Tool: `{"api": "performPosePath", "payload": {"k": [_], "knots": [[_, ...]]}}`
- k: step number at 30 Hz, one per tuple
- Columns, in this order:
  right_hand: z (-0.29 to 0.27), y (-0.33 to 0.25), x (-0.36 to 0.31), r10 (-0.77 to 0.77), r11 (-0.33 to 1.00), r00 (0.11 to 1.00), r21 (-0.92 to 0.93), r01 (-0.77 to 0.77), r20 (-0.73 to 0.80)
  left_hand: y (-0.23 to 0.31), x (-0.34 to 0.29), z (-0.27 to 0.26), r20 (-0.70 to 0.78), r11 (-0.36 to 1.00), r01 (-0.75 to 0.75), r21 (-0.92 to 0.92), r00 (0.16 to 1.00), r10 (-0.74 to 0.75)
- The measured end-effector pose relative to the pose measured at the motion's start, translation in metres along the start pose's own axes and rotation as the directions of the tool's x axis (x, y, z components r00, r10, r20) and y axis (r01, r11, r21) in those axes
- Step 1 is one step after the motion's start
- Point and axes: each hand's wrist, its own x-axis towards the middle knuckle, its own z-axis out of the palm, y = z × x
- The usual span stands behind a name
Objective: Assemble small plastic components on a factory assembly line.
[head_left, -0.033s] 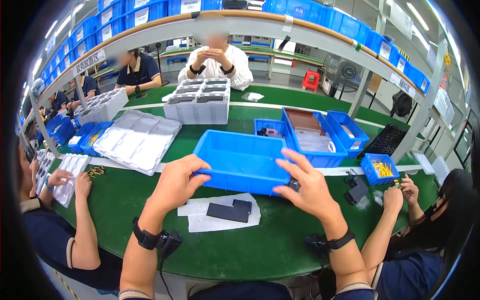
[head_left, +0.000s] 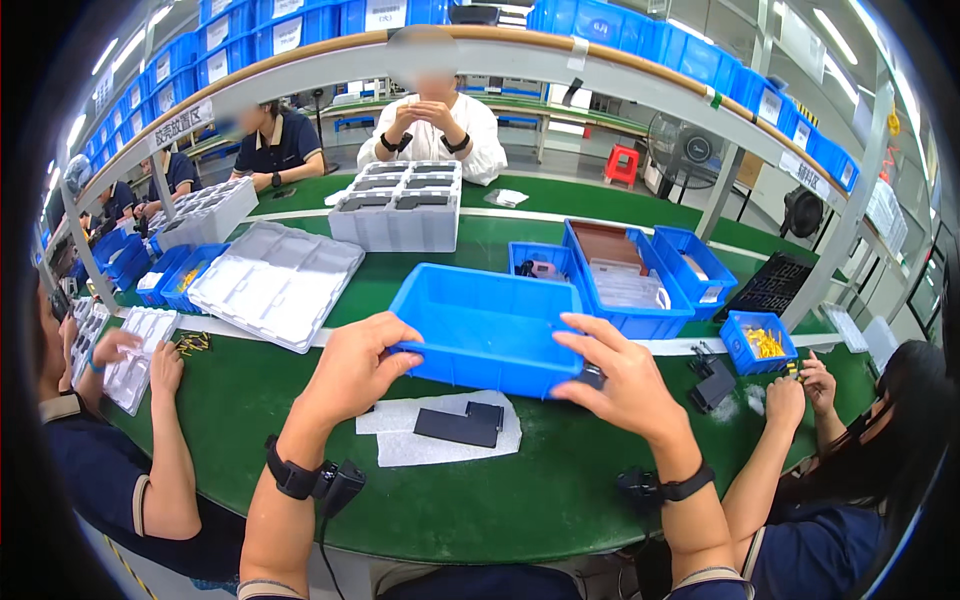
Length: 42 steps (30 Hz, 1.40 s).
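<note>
A blue plastic bin [head_left: 480, 368] is between my two hands above the green bench, tilted so that its bare inside shows. My left hand [head_left: 358, 368] grips the bin's left end, with the thumb at its near corner. At the right end, my right hand [head_left: 632, 382] has its fingers on the rim and its thumb lower down by the wall. A small dark object [head_left: 591, 376] shows partly behind that hand; its kind I cannot make out. In front of the bin, a flat black plastic part [head_left: 462, 425] lies on a white foam sheet [head_left: 392, 446].
Behind the bin stand a grey tray stack [head_left: 400, 232] with black parts and a white tray lid [head_left: 275, 285]. Other blue bins [head_left: 640, 318] are at the right. Co-workers' hands work at a white tray [head_left: 140, 350] on the left and near yellow pieces [head_left: 766, 343] on the right.
My right hand's fingers have closed in on the bin's right rim. The bin has shifted very slightly toward me.
</note>
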Motion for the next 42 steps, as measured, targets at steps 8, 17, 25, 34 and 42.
{"api": "performPosePath", "payload": {"k": [8,17,25,34,42], "knots": [[-0.07,-0.047,0.003,0.015,0.974,0.973,0.218,-0.067,0.229,0.0,-0.002,-0.004,0.116,0.945,-0.096,-0.314,0.984,0.139],[-0.152,-0.093,0.007,0.025,1.0,0.981,0.01,-0.023,-0.19,-0.022,-0.024,0.039,-0.239,0.828,0.026,-0.56,0.952,-0.191],[-0.208,-0.084,0.055,0.131,0.977,0.794,-0.057,-0.204,-0.594,-0.032,-0.034,0.056,-0.171,0.855,0.102,-0.508,0.961,-0.217],[-0.268,0.019,0.192,-0.171,0.693,0.737,-0.612,-0.382,-0.654,-0.018,-0.034,0.057,-0.198,0.891,0.047,-0.451,0.968,-0.151],[-0.255,0.088,0.252,-0.102,0.616,0.792,-0.663,-0.425,-0.602,-0.022,-0.039,0.059,-0.151,0.947,0.051,-0.317,0.983,-0.103]]}}
